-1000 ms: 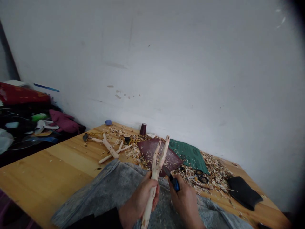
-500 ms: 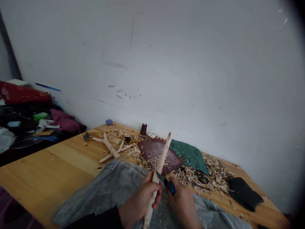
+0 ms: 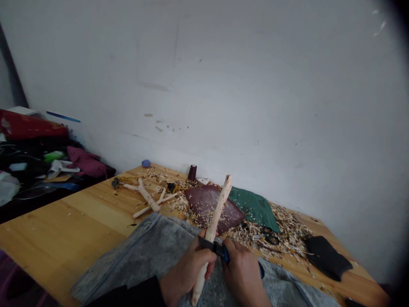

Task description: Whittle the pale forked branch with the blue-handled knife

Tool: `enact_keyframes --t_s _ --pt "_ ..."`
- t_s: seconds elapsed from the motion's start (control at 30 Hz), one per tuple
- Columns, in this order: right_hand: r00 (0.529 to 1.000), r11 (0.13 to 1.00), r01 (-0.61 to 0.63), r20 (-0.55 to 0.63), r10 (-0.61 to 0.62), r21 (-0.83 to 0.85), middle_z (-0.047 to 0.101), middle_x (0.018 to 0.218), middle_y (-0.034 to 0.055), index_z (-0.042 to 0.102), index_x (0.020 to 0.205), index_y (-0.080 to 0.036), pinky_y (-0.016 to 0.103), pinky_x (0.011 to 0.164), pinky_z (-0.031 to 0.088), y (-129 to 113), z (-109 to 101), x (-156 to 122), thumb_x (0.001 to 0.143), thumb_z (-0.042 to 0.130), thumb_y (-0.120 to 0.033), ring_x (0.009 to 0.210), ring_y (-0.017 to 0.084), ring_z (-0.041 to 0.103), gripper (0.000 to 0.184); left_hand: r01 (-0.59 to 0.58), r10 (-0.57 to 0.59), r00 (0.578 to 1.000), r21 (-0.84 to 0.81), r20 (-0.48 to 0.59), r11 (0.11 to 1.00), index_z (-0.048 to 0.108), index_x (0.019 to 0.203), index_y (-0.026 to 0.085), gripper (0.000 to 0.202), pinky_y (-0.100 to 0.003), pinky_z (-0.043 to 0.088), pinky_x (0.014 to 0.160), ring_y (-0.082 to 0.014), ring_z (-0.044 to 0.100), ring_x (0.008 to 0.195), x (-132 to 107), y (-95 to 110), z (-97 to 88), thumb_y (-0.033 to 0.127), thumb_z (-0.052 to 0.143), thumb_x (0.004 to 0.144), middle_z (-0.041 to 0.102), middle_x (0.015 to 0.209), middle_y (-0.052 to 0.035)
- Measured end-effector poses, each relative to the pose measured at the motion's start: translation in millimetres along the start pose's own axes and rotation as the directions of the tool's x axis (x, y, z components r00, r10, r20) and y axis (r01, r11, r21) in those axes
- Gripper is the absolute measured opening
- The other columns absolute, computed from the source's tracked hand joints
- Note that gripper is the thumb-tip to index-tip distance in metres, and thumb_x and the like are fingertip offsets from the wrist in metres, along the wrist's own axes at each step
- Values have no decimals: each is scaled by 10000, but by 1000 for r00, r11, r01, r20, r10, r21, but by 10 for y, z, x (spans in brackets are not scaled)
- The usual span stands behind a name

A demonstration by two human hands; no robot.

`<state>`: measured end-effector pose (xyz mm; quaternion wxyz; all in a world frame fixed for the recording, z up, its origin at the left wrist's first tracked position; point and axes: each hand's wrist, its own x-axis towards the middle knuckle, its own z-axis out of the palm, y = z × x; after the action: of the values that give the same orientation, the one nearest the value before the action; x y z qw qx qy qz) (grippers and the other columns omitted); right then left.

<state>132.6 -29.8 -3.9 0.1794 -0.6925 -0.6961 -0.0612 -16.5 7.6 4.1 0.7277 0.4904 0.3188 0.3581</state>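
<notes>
While clasping a peeled pale stick (image 3: 217, 209) with the left hand (image 3: 193, 260), thumb and fingers wrapped round its lower half, grips a knife (image 3: 221, 250) in the right hand (image 3: 242, 264), fist closed about the blue-and-black handle. Lays the blade (image 3: 206, 243) across the stick just above the left thumb; cannot tell the depth of any cut. Holds the stick aslant over a gray cloth (image 3: 137, 256), top leaning right, toward the white wall (image 3: 255, 85). Has, to the left on the wooden table (image 3: 64, 230), a thick forked branch (image 3: 146, 197) lying with a thinner one (image 3: 140, 212). Shows, beyond the hands, a maroon sheet (image 3: 200, 204) sprinkled with shavings (image 3: 290, 230), beside a green sheet (image 3: 255, 207). Has scissors (image 3: 271, 240) among the shavings, and a black piece (image 3: 327, 258) farther right.
</notes>
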Motion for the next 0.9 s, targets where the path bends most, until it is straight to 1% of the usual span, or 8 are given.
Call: enact_keyframes --t_s 0.1,0.2,0.37,0.47,0.63,0.8,0.9 --pt "1000 1000 1 9 -1 -7 670 807 8 591 842 -212 234 637 330 -17 0 -10 784 528 -76 751 168 634 161 -86 86 996 120 5 989 534 975 175 310 -206 264 398 -78 336 357 -15 32 22 244 584 677 410 410 116" --pt "1000 1000 -4 26 5 -14 674 813 8 591 846 -212 237 635 333 -34 -13 -12 789 527 -70 753 172 637 166 -91 92 996 159 -2 983 506 1029 176 361 -202 272 395 -77 335 352 -31 68 54 298 602 703 388 412 129" --pt "998 998 -30 52 32 -46 680 816 14 596 863 -212 238 624 341 -48 -38 1 799 518 -66 756 175 649 177 -43 49 999 227 -19 973 507 1012 186 318 -193 277 387 -77 345 349 -30 64 62 320 583 734 384 410 127" --pt "997 996 -37 59 43 -85 682 826 27 597 889 -211 247 616 348 -54 -40 5 824 500 -78 753 186 653 177 -28 33 999 225 -19 974 504 1001 194 313 -190 282 382 -77 339 341 -18 32 53 356 596 750 379 400 128" --pt "996 987 -55 60 65 -152 680 825 42 597 909 -204 255 632 363 -72 -29 -10 838 485 -63 769 196 653 193 6 -3 1000 210 -15 978 490 1040 199 335 -177 273 371 -70 304 334 -11 -17 45 397 585 786 368 399 132" --pt "997 971 -60 26 68 -231 675 828 49 595 931 -202 266 644 375 -85 2 -17 853 464 -55 767 201 648 211 6 -1 1000 230 -20 973 491 1006 201 331 -175 270 343 -63 278 311 1 -56 19 440 584 796 360 396 140" --pt "998 963 -55 3 57 -263 675 844 56 595 956 -202 276 652 384 -92 11 -15 852 466 -54 778 211 649 222 5 -1 1000 257 -17 966 493 1002 205 319 -174 271 335 -65 295 301 6 -68 -1 438 584 804 365 384 141"
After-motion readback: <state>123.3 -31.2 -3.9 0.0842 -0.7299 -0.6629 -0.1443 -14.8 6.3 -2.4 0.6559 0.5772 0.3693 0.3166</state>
